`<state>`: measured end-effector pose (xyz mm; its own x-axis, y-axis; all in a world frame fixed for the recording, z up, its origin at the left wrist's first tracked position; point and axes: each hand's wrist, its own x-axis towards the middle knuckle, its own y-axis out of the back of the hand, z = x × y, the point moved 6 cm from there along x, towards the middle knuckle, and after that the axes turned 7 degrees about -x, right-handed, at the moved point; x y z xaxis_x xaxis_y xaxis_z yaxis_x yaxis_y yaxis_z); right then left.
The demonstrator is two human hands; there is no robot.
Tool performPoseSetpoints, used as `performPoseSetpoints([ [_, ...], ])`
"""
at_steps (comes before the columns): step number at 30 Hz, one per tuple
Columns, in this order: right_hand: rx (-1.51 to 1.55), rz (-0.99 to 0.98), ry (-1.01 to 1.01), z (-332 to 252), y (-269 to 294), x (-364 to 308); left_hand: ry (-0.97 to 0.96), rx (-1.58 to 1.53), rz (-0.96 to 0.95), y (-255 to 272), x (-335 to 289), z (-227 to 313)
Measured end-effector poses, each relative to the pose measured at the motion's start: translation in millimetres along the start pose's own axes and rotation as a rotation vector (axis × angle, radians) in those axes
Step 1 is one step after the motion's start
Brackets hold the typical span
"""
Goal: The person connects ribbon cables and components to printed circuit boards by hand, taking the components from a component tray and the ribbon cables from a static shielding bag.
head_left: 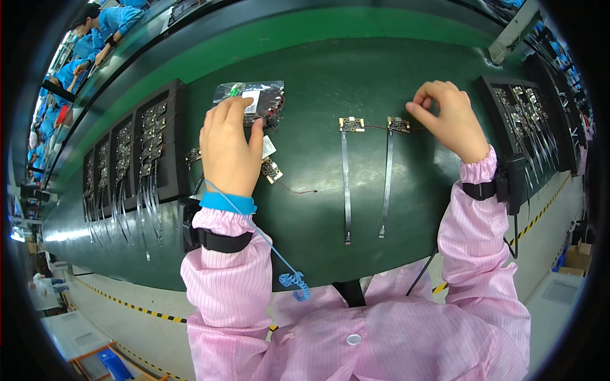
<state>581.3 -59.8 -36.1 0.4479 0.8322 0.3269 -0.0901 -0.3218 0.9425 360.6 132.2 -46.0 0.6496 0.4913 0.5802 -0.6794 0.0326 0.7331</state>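
Observation:
My left hand (229,143), with a blue wrist band, reaches over a clear plastic bag (273,95) of small parts. Its fingertips lie at the bag, thumb apart from the fingers. Below the thumb is a small circuit board (272,170) with a thin wire; another board (193,155) is partly hidden beside the hand. My right hand (448,120) is raised with curled fingers, thumb against the forefinger; whatever is between them cannot be made out. Left of it lies a circuit board with a ribbon cable (398,125). A similar board (351,124) lies farther left, its flat cable pointing toward me.
At the left stands a black divided tray (181,136) with several boards, their cables hanging over its edge. Another black tray (488,95) with boards is at the right. All lie on a green table (305,254). Co-workers in blue (117,22) sit at the far left.

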Motion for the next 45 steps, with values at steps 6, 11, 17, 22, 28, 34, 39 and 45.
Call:
performPoseSetpoints([
  [6,0.628,-0.057,0.155,-73.4,-13.6,30.5,-0.005,-0.098,-0.104,-16.1,-5.0,-7.0],
  [11,0.38,-0.134,0.123,-117.7,-54.1,75.4,-0.025,-0.123,-0.11,-19.6,-5.1,-0.6],
  [17,0.521,-0.292,-0.033,-118.2,-85.7,95.0,-0.022,-0.049,-0.111,-22.0,-8.2,-2.0],
  [22,0.668,-0.142,-0.036,-80.1,-55.5,92.0,-0.001,-0.023,-0.101,-22.9,-7.9,-1.5],
  [28,0.398,-0.044,-0.055,6.1,12.4,47.4,-0.021,-0.02,-0.055,-17.8,-6.8,-0.5],
  [34,0.067,-0.086,-0.348,103.1,18.5,-35.5,-0.076,-0.075,-0.047,-4.3,-4.7,23.1],
  [39,0.161,-0.039,-0.429,110.0,6.2,-51.5,-0.103,-0.163,-0.069,-1.8,-4.7,39.2],
  [45,0.104,-0.011,-0.448,103.7,5.2,-51.1,-0.114,-0.227,-0.099,-5.5,-5.4,46.9],
])
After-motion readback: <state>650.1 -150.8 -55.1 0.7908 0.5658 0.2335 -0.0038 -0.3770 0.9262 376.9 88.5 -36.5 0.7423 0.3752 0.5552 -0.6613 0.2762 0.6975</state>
